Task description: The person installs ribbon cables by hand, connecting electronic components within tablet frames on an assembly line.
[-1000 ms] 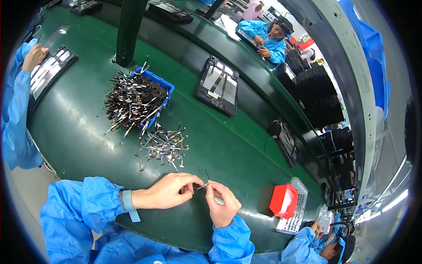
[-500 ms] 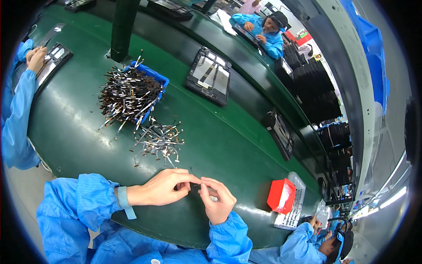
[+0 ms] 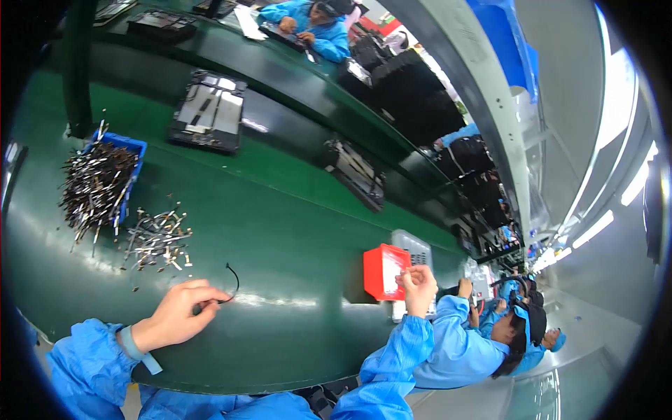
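My left hand is low over the green table, thumb and fingers pinching a thin black cable whose free end curves up and away. My right hand is at the near right side of a small red bin, fingertips pinched over its opening. Whatever they may hold is too small to make out. Farther left, a loose heap of short flex cables lies on the table. Behind it, a blue bin is piled high with many more dark cables.
A clear plastic tray with compartments lies beside the red bin. Opened tablet-like devices rest on the dark belt across the table. A green post rises at the far left. Co-workers in blue sit at right and opposite.
My hands, together before, have parted. The right hand has gone right to the red bin; the left keeps the black cable. The whole view has swung right.
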### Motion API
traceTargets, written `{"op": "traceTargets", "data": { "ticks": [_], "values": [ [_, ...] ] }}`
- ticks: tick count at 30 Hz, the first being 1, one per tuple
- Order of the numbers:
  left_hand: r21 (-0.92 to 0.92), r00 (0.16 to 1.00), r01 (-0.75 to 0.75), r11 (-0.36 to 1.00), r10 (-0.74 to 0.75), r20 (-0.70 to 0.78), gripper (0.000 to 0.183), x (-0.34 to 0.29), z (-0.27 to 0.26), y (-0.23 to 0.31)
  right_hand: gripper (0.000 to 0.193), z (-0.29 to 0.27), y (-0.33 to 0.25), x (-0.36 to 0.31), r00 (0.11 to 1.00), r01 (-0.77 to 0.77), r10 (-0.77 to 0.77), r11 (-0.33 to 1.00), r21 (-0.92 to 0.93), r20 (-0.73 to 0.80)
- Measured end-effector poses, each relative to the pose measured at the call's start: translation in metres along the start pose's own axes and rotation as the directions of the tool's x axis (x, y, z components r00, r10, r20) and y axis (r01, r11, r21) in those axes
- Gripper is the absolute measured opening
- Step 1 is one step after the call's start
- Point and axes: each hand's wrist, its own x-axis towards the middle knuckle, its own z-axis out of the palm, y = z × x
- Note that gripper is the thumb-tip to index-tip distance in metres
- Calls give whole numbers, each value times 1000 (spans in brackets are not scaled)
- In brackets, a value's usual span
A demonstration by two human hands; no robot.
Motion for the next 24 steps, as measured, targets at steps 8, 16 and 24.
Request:
{"op": "traceTargets", "data": {
  "ticks": [8, 16, 24],
  "values": [
    [-11, 1000, 10, 1000, -10, 5, 24, 3, -2, 1, 13, -23, 17, 34, 990, 91, -30, 877, -472, 135],
    [7, 1000, 15, 1000, -15, 11, 22, 2, -3, 2, 32, 24, 24, 136, 992, 60, -24, 956, -287, 127],
    [37, 997, -34, 999, 31, 68, 22, -2, 0, -6, 81, 142, 49, 243, 836, -402, 522, 792, -460, 168]
  ]
}}
